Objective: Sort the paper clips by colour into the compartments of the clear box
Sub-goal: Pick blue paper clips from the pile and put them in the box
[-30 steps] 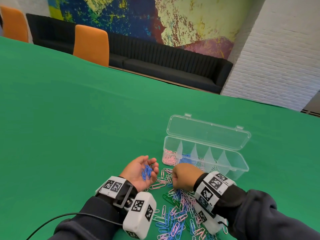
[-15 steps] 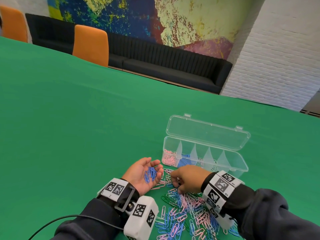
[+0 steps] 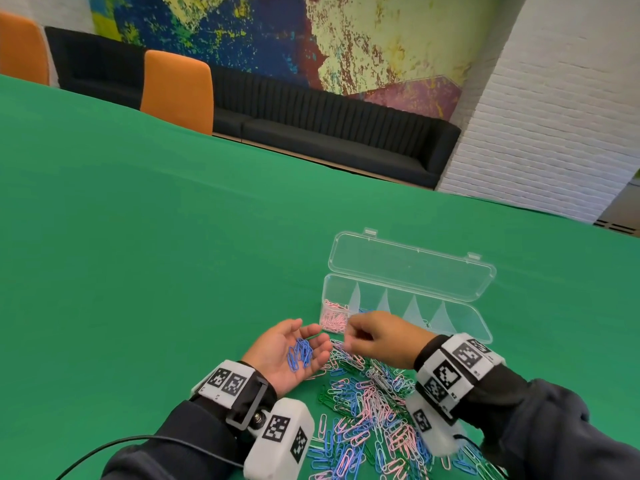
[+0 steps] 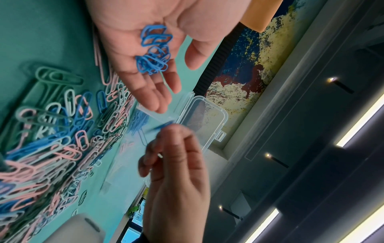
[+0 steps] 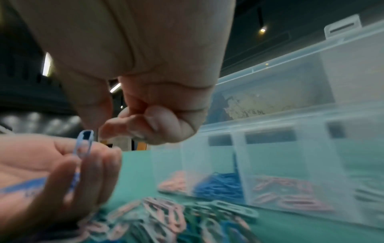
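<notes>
My left hand (image 3: pixel 294 348) lies palm up and cups several blue paper clips (image 3: pixel 300 353) (image 4: pixel 154 49), fingers relaxed. Just right of its fingertips my right hand (image 3: pixel 351 332) hovers with curled fingers, pinching one blue clip (image 5: pixel 84 144) (image 4: pixel 165 124) over the left fingers. The clear box (image 3: pixel 464 320) stands open behind the hands with its lid (image 3: pixel 412 265) tilted back. Its leftmost compartment holds pink clips (image 3: pixel 334 318); the one beside it holds blue clips (image 5: pixel 220 185), hidden by my right hand in the head view. A mixed pile of clips (image 3: pixel 367 410) lies under my right wrist.
The green table (image 3: pixel 173 254) stretches wide to the left and behind the box. A black cable (image 3: pixel 104 448) trails from my left sleeve at the near edge. Two orange chairs (image 3: pixel 176 91) and a black sofa (image 3: pixel 329 133) stand beyond the far edge.
My right hand has risen off the pile and moved left and up to the left hand's fingertips with a blue clip. The left hand stayed palm up with its blue clips.
</notes>
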Tool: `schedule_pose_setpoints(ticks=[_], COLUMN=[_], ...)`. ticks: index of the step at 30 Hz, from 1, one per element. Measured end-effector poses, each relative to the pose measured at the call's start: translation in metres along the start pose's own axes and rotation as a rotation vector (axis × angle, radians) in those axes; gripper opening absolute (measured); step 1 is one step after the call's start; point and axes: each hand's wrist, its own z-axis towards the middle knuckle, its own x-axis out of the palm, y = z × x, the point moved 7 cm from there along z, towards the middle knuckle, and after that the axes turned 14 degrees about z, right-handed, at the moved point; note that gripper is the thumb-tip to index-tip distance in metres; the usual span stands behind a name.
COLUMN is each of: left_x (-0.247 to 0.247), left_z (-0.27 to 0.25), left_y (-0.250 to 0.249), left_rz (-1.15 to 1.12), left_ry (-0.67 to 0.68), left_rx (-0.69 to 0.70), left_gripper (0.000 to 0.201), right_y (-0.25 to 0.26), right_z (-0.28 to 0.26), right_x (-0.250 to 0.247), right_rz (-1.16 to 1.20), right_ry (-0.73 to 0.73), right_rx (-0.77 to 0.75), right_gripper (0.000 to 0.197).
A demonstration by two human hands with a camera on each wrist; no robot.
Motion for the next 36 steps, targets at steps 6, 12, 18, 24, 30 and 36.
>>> schedule_pose_setpoints(ticks=[6,12,18,24,30,36], left_x=[0.000,-0.006,-0.011,-0.012,-0.013,-0.008], left_z=[0.000,0.001,0.003,0.004,0.008,0.005], left_y=[-0.001,-0.007,-0.009,-0.010,-0.006,-0.008], left_rz=[-0.063,-0.106,-0.093,-0.076,-0.054,-0.117], left_ry=[0.015,-0.007,-0.036,-0.039,-0.058,0.018], left_rx=[-0.030,-0.023,0.009,0.014,0.019,-0.052], left_gripper=[0.037,0.033,0.033,0.033,0.033,0.032], right_y=[0.007,-0.002,-0.002,-0.007,0.018,0.032], right_z=[0.013,0.019,0.018,0.017,0.016,0.015], right_x=[0.010,0.038,0.034,0.037,0.006,-0.004], right_rz=[-0.152,-0.316,-0.279,-0.245,0.036,0.167], right_ry=[0.005,0.109,0.112,0.133,-0.097,-0.145], right_rx=[-0.001,0.048,0.065,0.070,-0.068,-0.112], right_gripper=[0.006,0.014,0.010,0.016,0.014,0.026])
